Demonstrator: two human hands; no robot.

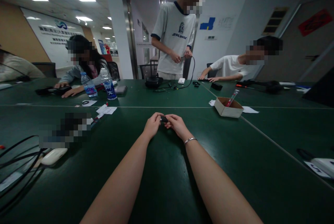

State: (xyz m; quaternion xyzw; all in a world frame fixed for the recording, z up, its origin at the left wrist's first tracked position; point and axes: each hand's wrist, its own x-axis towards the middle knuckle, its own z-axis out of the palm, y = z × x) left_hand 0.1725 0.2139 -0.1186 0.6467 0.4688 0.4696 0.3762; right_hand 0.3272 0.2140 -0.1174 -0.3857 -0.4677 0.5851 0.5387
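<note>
Both my arms reach forward over the dark green table (pixel 167 168). Between my fingertips is a small black object (pixel 164 119) with a light, shiny end at its left; its exact kind is too small to make out. My left hand (pixel 153 125) pinches it from the left side. From the right, my right hand (pixel 177 126) has its fingers closed on the same object, a silver bracelet around the wrist. The fingers cover much of the object.
To the right is a small open box (pixel 228 110) with a red-and-white tube in it. Two water bottles (pixel 109 86) stand at the left. Black cables (pixel 23 168) and a white device (pixel 54 157) lie at near left. A standing person (pixel 173 39) across the table holds a cable; others sit around.
</note>
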